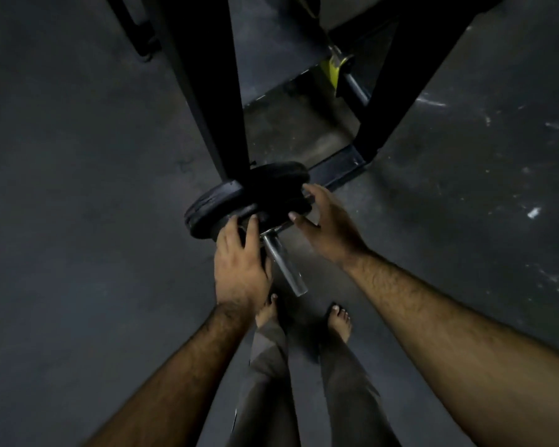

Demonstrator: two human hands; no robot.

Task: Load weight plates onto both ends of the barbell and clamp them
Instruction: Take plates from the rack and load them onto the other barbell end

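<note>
Two black weight plates [220, 201] sit stacked on the near end of the barbell, whose bare steel sleeve [283, 264] sticks out toward me. My left hand [239, 262] lies flat against the lower left face of the outer plate, fingers spread. My right hand [323, 227] is at the plate's right edge, thumb and fingers apart and touching the rim. No clamp shows on the sleeve. The rest of the bar is hidden behind the plates and the rack.
A black rack upright [204, 82] rises just behind the plates, with a second upright [407, 75] and a base crossbar [339, 166] to the right. A yellow fitting [333, 72] sits further back. My bare feet [339, 321] stand on the dark rubber floor below the sleeve.
</note>
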